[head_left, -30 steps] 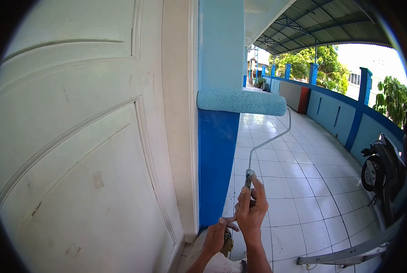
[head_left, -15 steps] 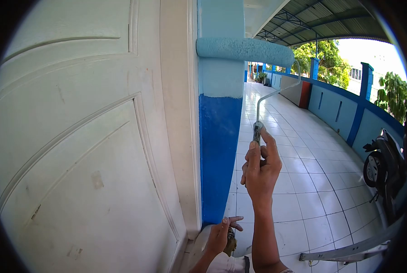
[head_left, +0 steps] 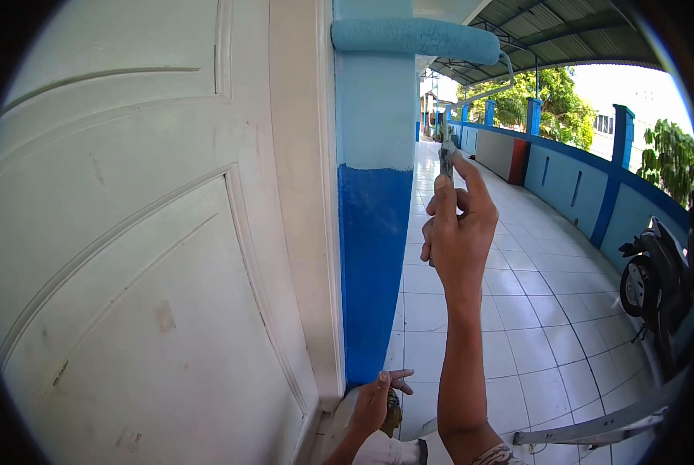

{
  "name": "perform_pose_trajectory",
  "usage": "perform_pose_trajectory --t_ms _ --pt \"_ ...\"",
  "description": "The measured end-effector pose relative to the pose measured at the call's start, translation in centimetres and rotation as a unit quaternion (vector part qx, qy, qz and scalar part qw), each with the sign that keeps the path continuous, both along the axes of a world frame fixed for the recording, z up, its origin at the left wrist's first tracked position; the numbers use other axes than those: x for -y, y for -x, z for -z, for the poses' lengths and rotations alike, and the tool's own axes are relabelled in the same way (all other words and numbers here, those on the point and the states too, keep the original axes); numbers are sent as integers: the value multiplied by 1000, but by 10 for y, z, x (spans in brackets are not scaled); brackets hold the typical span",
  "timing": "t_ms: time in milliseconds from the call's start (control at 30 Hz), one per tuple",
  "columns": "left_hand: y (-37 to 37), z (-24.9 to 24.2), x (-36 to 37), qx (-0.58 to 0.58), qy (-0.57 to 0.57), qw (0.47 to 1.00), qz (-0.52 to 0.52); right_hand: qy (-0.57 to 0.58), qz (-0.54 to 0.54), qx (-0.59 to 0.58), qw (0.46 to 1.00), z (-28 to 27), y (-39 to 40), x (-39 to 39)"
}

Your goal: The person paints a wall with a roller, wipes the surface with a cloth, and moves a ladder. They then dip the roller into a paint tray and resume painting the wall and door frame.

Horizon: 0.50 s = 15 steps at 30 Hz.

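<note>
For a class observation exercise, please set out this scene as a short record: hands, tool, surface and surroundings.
Right hand: grips the handle of a paint roller
Left hand: low, fingers partly extended, no tool visible
Roller position: across the upper pillar
Pillar colours: light blue above, dark blue below
Beside pillar: white panelled door
Surroundings: tiled floor, motorcycle

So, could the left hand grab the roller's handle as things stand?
Probably not easily: the left hand is well below the handle in view, and the right hand covers much of it.
</note>
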<state>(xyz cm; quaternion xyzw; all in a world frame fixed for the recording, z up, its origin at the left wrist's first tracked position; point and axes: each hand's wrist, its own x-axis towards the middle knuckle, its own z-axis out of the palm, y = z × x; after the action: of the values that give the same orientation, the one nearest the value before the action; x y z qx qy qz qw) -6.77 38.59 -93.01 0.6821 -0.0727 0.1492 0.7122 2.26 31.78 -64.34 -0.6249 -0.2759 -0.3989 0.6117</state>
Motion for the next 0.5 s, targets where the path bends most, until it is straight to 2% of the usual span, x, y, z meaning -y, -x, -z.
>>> perform_pose_trajectory --t_ms 100,167,367,500 --pt "3 -5 4 -1 6 1000 -3 -15 -14 -6 1000 -42 -7 -7" --pt "3 -6 5 -3 2 1000 -6 -19 -10 49 999 -65 -19 -11" --pt "0 1 1 -13 -32 999 -8 -31 -6 100 994 -118 -36 -25" --pt "-4 11 -6 -103 17 994 -7 -29 -17 90 995 -115 -30 -20"
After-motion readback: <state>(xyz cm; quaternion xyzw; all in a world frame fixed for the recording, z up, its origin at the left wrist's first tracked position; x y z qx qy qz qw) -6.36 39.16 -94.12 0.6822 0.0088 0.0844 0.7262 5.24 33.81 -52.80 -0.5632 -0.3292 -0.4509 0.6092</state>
